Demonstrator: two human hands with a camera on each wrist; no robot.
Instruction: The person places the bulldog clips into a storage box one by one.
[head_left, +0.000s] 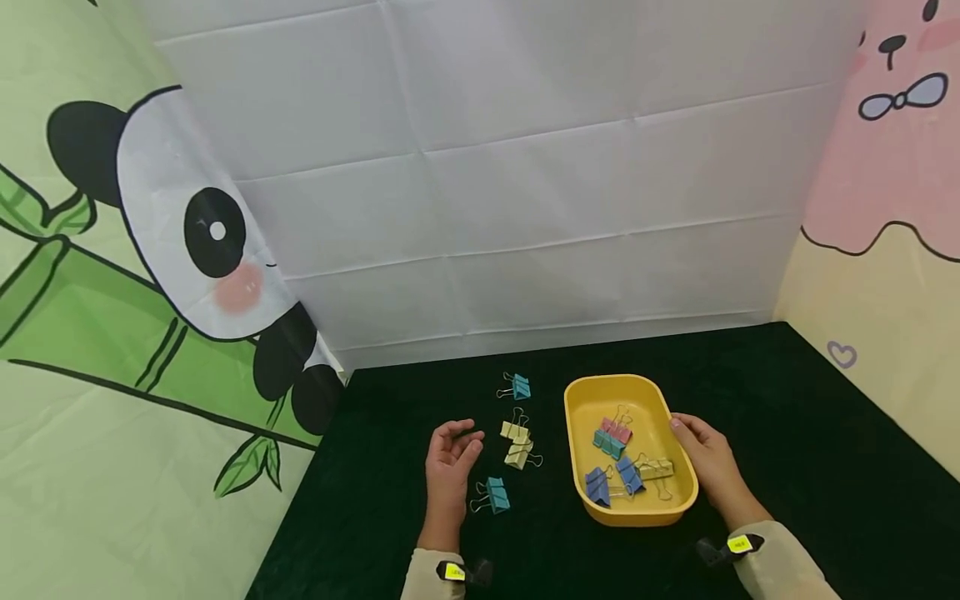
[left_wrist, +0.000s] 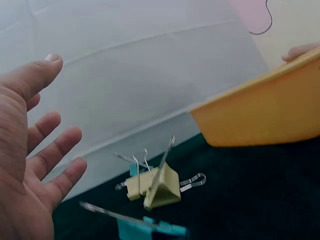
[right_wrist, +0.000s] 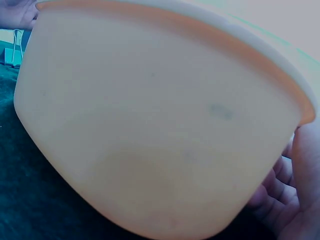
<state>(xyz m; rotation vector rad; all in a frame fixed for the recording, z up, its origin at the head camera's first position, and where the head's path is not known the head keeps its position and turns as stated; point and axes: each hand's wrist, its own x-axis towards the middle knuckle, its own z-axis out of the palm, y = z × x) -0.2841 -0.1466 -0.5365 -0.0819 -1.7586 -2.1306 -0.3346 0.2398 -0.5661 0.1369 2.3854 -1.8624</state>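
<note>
A yellow plastic basin [head_left: 647,417] is held at its right side by my right hand [head_left: 708,467], thumb on the rim and fingers outside against the wall. Inside lie a red binder clip [head_left: 617,430], a teal binder clip [head_left: 608,444], two blue binder clips [head_left: 630,475] and a pale yellow binder clip [head_left: 655,469]. My left hand [head_left: 450,467] holds nothing, its fingers loosely bent, left of the clips on the cloth. Two pale yellow clips [head_left: 517,454] touch or nearly touch there, between an upper teal clip [head_left: 521,387] and a lower teal clip [head_left: 497,495].
A dark green cloth [head_left: 420,392] covers the table. Behind it hangs a white sheet [head_left: 525,208], with a panda-print sheet [head_left: 217,225] on the left and a pink and cream printed sheet [head_left: 885,275] on the right.
</note>
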